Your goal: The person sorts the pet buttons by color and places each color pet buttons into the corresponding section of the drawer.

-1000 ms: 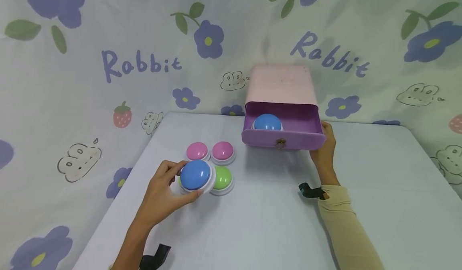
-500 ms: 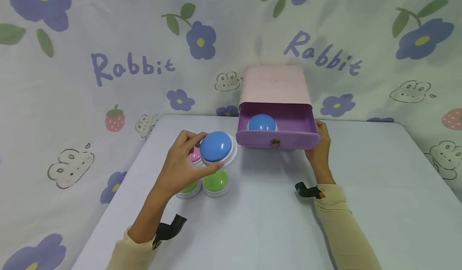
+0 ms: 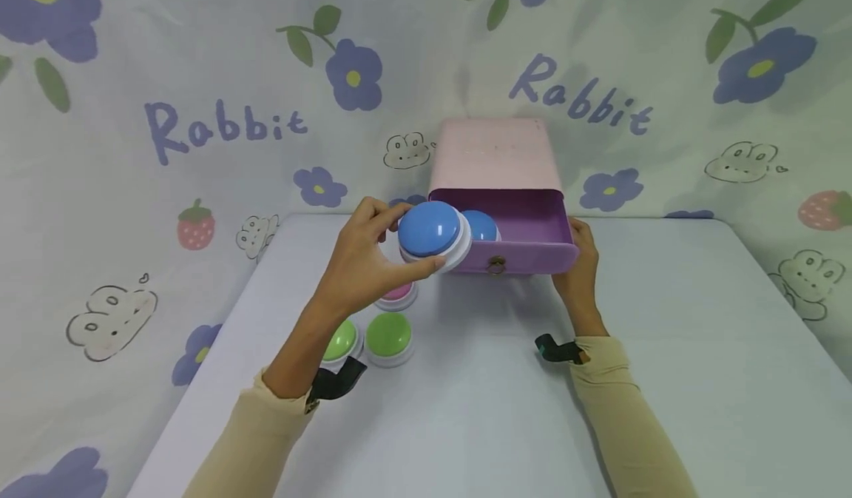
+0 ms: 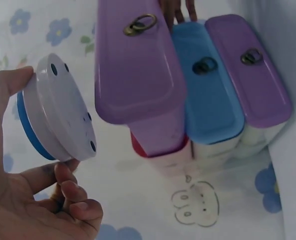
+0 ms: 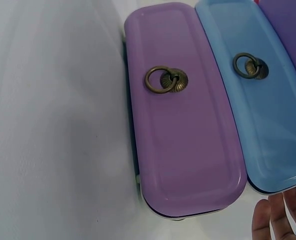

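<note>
My left hand (image 3: pixel 359 265) pinches a round blue push button (image 3: pixel 429 229) by its white base, between thumb and fingers. It is held up at the left front of a pulled-out purple drawer (image 3: pixel 532 257). In the left wrist view, the button's white underside (image 4: pixel 63 105) faces that drawer. A second blue push button (image 3: pixel 482 226) sits in the drawer's left part, partly hidden by the held one. My right hand (image 3: pixel 577 272) rests at the right side of the pink drawer cabinet (image 3: pixel 495 154). Its fingers (image 5: pixel 277 217) extend beside the blue drawer (image 5: pixel 267 110), holding nothing visible.
Two green push buttons (image 3: pixel 389 334) and a pink push button (image 3: pixel 397 293) stand on the white table (image 3: pixel 479 409), left of the cabinet. The left hand hides the area behind. A lower purple drawer (image 5: pixel 187 130) is closed. A patterned cloth (image 3: pixel 233 54) hangs behind.
My left hand has carried the blue push button up, away and to the right, from above the other buttons to the drawer's left front. The right hand stays at the cabinet; the head view has shifted slightly.
</note>
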Demonstrator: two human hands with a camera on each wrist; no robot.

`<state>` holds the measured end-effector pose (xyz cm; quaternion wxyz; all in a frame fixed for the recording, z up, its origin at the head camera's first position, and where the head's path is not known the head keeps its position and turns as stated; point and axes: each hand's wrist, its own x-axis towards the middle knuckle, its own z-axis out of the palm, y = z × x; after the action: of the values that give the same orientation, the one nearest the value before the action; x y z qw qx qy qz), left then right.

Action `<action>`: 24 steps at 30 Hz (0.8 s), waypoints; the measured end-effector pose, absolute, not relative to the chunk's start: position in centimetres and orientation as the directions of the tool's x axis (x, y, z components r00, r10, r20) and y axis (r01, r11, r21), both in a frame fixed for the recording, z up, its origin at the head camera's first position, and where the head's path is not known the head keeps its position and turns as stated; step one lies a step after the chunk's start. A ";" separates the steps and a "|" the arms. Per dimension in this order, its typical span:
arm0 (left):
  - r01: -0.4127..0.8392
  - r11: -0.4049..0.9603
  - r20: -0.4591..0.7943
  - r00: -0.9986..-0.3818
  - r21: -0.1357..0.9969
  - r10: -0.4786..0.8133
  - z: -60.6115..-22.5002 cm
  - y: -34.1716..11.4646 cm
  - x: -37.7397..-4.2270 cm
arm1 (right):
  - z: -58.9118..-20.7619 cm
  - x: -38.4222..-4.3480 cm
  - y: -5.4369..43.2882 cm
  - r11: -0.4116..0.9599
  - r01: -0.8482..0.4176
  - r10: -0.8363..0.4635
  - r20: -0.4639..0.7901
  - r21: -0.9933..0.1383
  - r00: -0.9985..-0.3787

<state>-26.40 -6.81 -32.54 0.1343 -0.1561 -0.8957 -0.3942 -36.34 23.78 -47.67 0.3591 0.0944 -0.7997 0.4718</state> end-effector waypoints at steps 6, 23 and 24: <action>0.398 0.645 0.349 -0.913 0.653 0.211 -31.5 -4.7 -27.8 | -47.5 -36.3 23.8 0.526 -0.476 0.187 0.642 -0.705 -0.744; 0.419 0.705 0.324 -0.905 0.573 0.275 -30.4 0.4 -31.0 | -47.7 -36.4 24.0 0.477 -0.472 0.200 0.615 -0.741 -0.763; 0.419 0.707 0.320 -0.905 0.570 0.279 -30.4 0.6 -31.1 | -47.7 -36.4 24.0 0.477 -0.474 0.201 0.617 -0.740 -0.761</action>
<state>-31.13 0.64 -30.36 0.1055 -0.1901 -0.9178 -0.3324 -36.37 24.03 -47.72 0.3346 0.0863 -0.7914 0.5042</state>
